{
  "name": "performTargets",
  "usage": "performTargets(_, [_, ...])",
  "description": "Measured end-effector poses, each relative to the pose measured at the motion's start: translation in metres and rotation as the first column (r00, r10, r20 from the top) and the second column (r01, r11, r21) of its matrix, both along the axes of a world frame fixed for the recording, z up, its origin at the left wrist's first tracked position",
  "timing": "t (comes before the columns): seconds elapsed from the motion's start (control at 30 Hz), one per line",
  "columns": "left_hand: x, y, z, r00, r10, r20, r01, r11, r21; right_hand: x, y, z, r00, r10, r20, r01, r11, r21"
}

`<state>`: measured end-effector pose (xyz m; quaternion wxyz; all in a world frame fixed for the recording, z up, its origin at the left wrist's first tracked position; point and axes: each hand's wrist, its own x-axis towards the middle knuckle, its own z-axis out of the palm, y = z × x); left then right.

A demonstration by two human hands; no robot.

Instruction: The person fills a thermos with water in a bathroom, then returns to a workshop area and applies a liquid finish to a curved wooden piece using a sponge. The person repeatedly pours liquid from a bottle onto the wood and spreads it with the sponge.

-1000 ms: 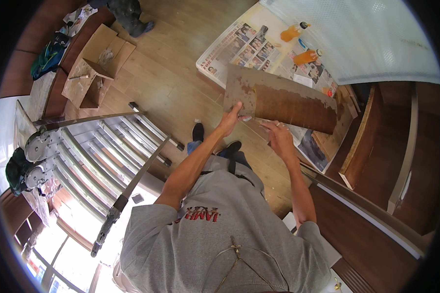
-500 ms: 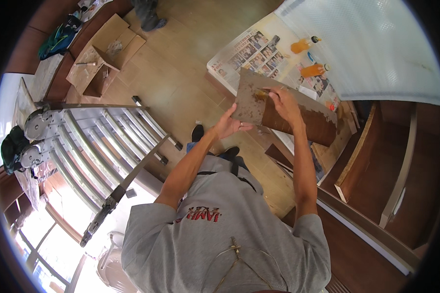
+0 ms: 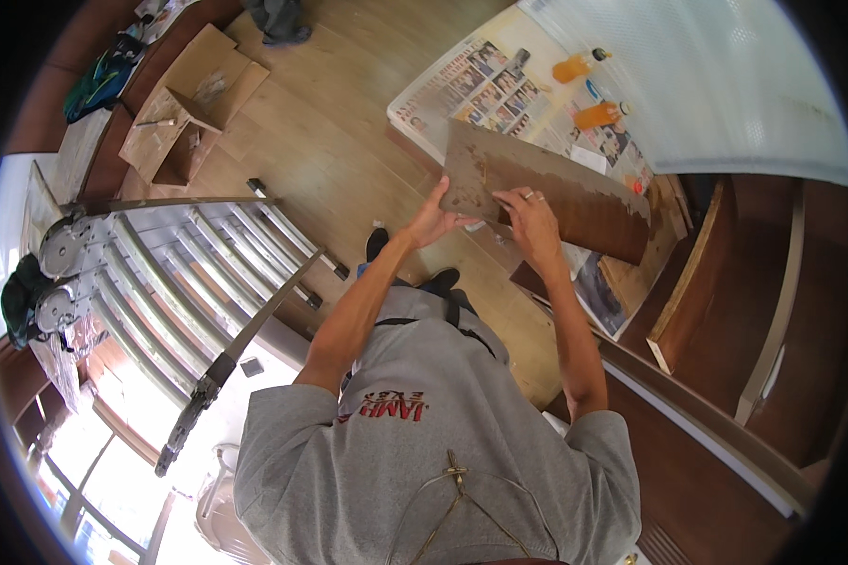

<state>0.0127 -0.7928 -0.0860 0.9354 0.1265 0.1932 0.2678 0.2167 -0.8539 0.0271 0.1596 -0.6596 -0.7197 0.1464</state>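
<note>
Brown, flat rectangular board with a patchy grey coating point(image 3: 594, 209) slants across the middle of the head view, overlapping a newspaper-covered surface point(image 3: 433, 94). The left hand point(image 3: 432, 222) grips its near left corner, thumb up along the edge, fingers partly extended. The right hand point(image 3: 534, 224) is at the board's near edge, fingers curled; whether they pinch anything cannot be told. Two bottles of orange liquid point(image 3: 598, 115) are beyond.

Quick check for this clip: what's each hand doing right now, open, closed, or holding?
Left hand: holding the brown panel by its edge.
Right hand: closed over the panel; contents can't be told.
</note>
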Motion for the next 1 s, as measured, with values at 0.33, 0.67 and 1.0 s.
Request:
performTargets(0.33, [0.001, -0.001, -0.031, 0.99, 0.041, -0.132, -0.036, 0.999, 0.039, -0.005, -0.059, 0.027, 0.986, -0.111, -0.124, 0.105, 0.993, -0.051])
performTargets(0.67, [-0.01, 0.013, -0.012, 0.972, 0.01, -0.235, 0.008, 0.997, 0.073, -0.014, 0.053, -0.011, 0.979, 0.082, 0.185, -0.103, 0.989, 0.107])
performTargets(1.0, [-0.002, 0.065, -0.022, 0.975, -0.049, -0.215, 0.085, 0.983, 0.161, 0.005, 0.087, -0.004, 1.0, -0.021, -0.012, 0.021, 1.0, -0.011])
